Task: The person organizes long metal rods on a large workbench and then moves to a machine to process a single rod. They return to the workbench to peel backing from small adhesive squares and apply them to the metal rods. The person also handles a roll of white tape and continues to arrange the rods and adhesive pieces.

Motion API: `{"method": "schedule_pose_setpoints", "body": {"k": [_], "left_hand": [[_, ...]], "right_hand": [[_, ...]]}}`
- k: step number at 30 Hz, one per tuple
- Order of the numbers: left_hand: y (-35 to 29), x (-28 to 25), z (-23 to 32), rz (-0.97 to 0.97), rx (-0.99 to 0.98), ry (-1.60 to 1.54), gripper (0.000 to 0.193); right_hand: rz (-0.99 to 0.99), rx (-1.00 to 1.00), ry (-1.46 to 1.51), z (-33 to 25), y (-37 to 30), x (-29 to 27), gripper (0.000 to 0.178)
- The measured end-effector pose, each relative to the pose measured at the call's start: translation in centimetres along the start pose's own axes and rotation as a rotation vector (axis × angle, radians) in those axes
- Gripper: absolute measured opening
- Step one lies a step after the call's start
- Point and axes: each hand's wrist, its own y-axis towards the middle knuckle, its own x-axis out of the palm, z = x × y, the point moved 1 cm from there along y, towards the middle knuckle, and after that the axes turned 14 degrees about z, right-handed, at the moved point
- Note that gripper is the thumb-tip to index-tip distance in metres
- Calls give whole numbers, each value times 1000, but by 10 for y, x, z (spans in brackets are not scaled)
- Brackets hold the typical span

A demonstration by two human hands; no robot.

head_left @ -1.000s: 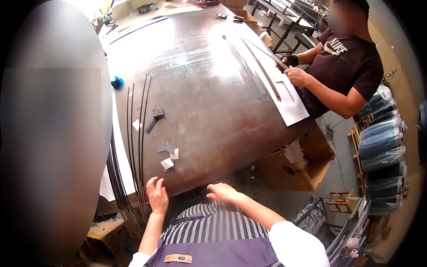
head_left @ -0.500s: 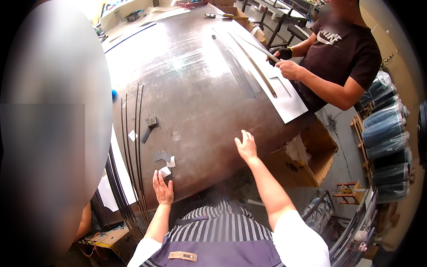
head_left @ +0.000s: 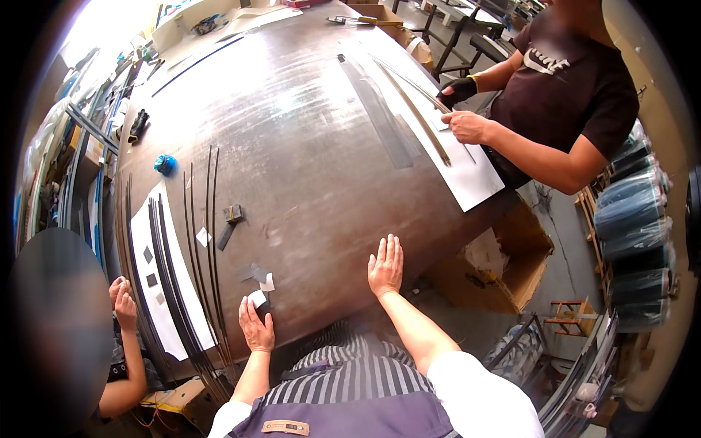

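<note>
My left hand [head_left: 256, 328] rests with its fingers spread at the near edge of the brown table [head_left: 314, 212]. Its fingertips reach a small white square [head_left: 257, 298], which lies beside another white piece [head_left: 267, 282] and some grey pieces [head_left: 253, 273]. My right hand [head_left: 385, 269] lies flat on the bare tabletop, fingers extended, holding nothing. Left of my left hand run several long thin dark strips [head_left: 212, 241]. Just beyond the small squares are a dark block with a yellow band [head_left: 233, 213] and a flat dark piece [head_left: 225, 236].
At right, a person [head_left: 562, 109] holds a long metal strip over a white sheet [head_left: 467, 182]. Another person's hands [head_left: 124, 303] are at the left edge, beside a white sheet [head_left: 171, 321] bearing dark strips. A cardboard box [head_left: 511, 270] stands below the table's right edge.
My right hand has moved left and come down flat on the table. The person at left has drawn back, uncovering the sheet, the strips and a blue roll. The whole view has shifted slightly.
</note>
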Motion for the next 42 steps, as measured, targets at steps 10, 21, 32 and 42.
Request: {"method": "schedule_pose_setpoints", "body": {"k": [10,21,32,42], "left_hand": [[-3,-2,0,-24,1,40,74],[-2,4,-1,23,17,16,73],[-3,1,-2,42,33,29,74],[-2,2,0,25,14,23,75]], "right_hand": [[-18,9,-3,-1,-2,-4,55],[12,15,16,2,-1,-2,55],[-5,16,17,-2,-2,-3,55],[-8,10,5,1,0,-2,53]]}}
